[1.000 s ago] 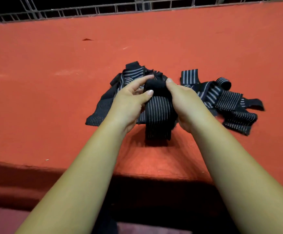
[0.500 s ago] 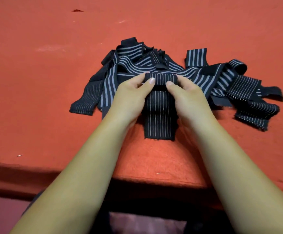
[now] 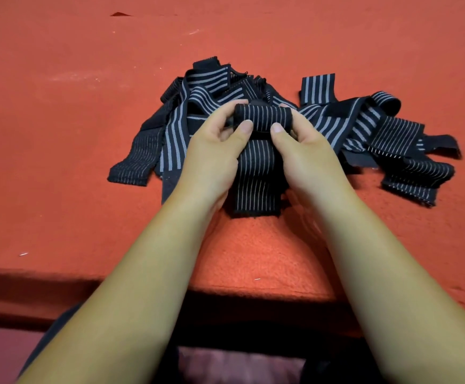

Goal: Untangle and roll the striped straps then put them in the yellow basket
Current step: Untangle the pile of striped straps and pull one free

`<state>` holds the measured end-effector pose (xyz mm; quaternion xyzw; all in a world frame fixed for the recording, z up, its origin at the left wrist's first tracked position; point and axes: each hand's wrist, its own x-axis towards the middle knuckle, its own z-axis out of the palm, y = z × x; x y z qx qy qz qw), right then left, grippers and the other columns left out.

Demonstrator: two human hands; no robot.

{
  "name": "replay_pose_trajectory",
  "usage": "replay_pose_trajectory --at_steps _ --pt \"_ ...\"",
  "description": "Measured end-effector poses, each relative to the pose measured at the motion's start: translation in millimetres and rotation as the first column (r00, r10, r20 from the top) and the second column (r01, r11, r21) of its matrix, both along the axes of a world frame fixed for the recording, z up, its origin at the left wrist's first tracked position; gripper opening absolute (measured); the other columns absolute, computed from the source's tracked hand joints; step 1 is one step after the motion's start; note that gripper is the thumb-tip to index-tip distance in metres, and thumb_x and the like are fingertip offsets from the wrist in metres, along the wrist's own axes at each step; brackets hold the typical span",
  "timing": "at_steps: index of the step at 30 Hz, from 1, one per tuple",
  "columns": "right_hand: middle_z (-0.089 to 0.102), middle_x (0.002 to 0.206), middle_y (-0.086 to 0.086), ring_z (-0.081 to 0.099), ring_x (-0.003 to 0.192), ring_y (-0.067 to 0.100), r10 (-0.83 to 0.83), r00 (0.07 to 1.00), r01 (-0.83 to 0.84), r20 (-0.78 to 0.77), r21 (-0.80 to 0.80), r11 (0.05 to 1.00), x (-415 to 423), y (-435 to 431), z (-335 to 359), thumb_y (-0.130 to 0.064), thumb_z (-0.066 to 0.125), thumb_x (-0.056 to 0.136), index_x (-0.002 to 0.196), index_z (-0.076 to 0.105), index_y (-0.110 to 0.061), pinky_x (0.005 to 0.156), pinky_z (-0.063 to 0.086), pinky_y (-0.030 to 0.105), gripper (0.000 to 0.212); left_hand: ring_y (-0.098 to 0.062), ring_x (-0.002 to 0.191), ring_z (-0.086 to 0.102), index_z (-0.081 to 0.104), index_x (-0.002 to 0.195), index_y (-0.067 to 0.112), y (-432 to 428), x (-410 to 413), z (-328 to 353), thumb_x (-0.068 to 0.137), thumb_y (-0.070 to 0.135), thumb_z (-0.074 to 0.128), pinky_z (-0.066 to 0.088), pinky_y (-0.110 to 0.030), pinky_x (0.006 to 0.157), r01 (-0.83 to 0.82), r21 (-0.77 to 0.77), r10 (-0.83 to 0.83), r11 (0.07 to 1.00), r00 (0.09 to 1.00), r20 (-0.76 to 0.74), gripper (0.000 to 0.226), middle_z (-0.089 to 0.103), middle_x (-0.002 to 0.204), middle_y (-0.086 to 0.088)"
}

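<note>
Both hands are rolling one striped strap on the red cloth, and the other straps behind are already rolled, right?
No: in the head view the other straps lie loose and tangled. The left hand and right hand do roll one strap.

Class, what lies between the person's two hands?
In the head view, the rolled end of a striped strap lies between left hand and right hand, both pinching it.

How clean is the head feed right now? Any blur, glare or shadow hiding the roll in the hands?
Head view: the strap roll pinched between the left hand and right hand is sharp and evenly lit; no glare on the red cloth; slight smear under the right wrist; deep shadow below the near edge.
</note>
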<state>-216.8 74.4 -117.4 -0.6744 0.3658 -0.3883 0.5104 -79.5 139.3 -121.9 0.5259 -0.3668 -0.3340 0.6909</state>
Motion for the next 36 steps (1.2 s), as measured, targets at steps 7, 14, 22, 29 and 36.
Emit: replay_pose_trajectory --at_steps 7,14,22,29,36 --pt "0.073 0.084 -0.023 0.067 0.076 -0.001 0.013 1.0 -0.012 -0.018 0.039 0.999 -6.0 -0.8 9.2 -0.05 0.058 0.106 0.105 0.076 -0.035 0.077 0.051 0.033 0.024 -0.025 0.116 0.077 0.063 0.139 0.014 4.0 2.4 2.5 0.103 -0.001 0.066 0.061 -0.046 0.103 0.006 -0.006 -0.006 1.0 1.0 -0.013 0.039 0.08 0.122 -0.008" --pt "0.07 0.086 -0.011 0.069 0.075 0.015 -0.029 0.996 0.023 0.09 0.067 0.997 -12.7 -7.8 5.9 -0.051 0.071 0.094 0.117 0.071 -0.039 0.071 0.059 0.054 0.025 -0.033 0.11 0.078 0.07 0.136 0.012 8.9 2.5 6.1 0.103 0.007 0.069 0.062 -0.05 0.101 0.048 0.06 -0.047 0.997 0.999 -0.02 0.033 0.081 0.115 -0.016" --pt "0.075 0.116 0.0 0.074 0.098 0.014 -0.04 0.992 0.042 0.121 -0.018 0.999 -16.6 -8.8 3.6 -0.011 0.07 0.099 0.119 0.067 -0.036 0.08 0.062 0.037 0.033 -0.024 0.118 0.076 0.083 0.119 0.03 11.6 2.3 5.8 0.105 0.03 0.057 0.053 -0.056 0.112 0.035 0.209 -0.072 0.977 0.983 0.171 0.029 0.082 0.119 0.0" --pt "0.073 0.128 -0.011 0.072 0.11 0.002 -0.011 0.994 0.014 0.113 -0.025 1.0 -15.5 -10.0 -2.0 0.01 0.064 0.089 0.114 0.066 -0.023 0.094 0.06 0.031 0.041 -0.032 0.104 0.08 0.083 0.107 0.022 9.6 -0.7 5.6 0.098 0.071 0.059 0.058 -0.063 0.102 0.03 0.307 -0.087 0.951 0.981 0.175 0.056 0.083 0.106 -0.006" --pt "0.079 0.104 -0.006 0.074 0.096 0.017 -0.052 0.975 0.016 0.214 0.167 0.986 -11.5 -16.5 -5.6 -0.022 0.07 0.088 0.12 0.07 -0.031 0.097 0.062 0.053 0.034 -0.025 0.109 0.078 0.079 0.12 0.022 8.8 -2.3 0.2 0.107 0.034 0.063 0.057 -0.058 0.106 0.003 0.188 -0.037 0.982 0.983 0.178 0.024 0.082 0.113 -0.004"
